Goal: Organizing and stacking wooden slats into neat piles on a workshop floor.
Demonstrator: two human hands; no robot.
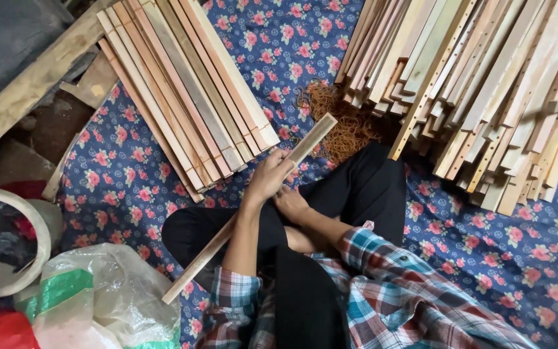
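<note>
Wooden slat (250,210) gripped by left hand (268,176), right hand (290,203) beside

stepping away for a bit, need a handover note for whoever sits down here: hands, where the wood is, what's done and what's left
Left hand: closed around one wooden slat, held slantwise over the lap.
Right hand: just beneath the left, by the slat; its grip is hidden.
Neat stack of slats lies front left on the flowered cloth.
Loose heap of slats lies front right.
Pile of rubber bands sits between them.
Done: apparently the neat stack. Left: probably the loose heap.
</note>
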